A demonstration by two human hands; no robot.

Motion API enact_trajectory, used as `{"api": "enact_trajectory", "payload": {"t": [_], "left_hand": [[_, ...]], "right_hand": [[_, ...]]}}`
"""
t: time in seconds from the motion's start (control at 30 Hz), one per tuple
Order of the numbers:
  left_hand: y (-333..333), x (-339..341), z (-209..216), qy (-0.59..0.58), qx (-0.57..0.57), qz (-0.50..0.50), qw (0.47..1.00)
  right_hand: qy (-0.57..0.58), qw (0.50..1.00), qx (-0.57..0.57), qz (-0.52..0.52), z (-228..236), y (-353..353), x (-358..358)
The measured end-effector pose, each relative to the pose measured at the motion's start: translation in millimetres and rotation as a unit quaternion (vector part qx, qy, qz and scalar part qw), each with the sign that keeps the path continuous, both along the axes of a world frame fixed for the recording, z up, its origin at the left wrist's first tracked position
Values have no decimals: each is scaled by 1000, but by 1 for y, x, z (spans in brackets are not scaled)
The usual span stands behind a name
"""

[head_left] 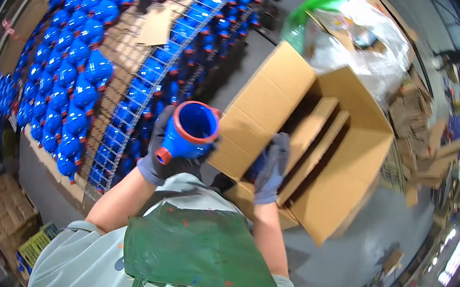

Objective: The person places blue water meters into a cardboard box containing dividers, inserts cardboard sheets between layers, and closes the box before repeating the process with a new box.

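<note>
My left hand (pixel 158 149), in a dark grey glove, is closed round a blue water meter body (pixel 181 148). Its wide round mouth, edged in red, faces up, and a red-ended side outlet points toward me. My right hand (pixel 273 169), gloved alike, reaches into the near left side of an open cardboard carton (pixel 344 197). Against its palm side shows part of a second blue piece (pixel 256 167), seemingly gripped, though the fingers partly hide it. Cardboard dividers (pixel 312 148) stand upright inside the carton, whose flaps are spread outward.
Left of me, many blue bodies with red ends lie in rows on a wire-mesh rack (pixel 112 146) with cardboard layers (pixel 155 25). Beyond the carton sits a clear plastic bag (pixel 362 45) with a green edge. Flattened cardboard (pixel 415 132) is piled at far right; a yellow crate (pixel 37 243) stands lower left.
</note>
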State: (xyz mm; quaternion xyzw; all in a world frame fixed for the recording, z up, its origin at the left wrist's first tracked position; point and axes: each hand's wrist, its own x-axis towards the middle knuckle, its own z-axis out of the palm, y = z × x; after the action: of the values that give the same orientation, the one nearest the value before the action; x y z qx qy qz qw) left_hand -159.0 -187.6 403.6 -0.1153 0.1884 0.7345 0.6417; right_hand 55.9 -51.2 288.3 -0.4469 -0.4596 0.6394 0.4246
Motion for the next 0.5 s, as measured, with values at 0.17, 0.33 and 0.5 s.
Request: {"api": "enact_trajectory", "payload": {"t": [0.17,0.33,0.5], "left_hand": [[49,63,17,343,-85,-465,812],[-7,-22,-18,628,-231,-157,726],[-81,-225,-33,858,-514,6,17]], "right_hand": [[218,971,-92,15,77,-9,50],[-140,966,157,-152,87,30,99],[-496,855,148,-17,11,44,87]]}}
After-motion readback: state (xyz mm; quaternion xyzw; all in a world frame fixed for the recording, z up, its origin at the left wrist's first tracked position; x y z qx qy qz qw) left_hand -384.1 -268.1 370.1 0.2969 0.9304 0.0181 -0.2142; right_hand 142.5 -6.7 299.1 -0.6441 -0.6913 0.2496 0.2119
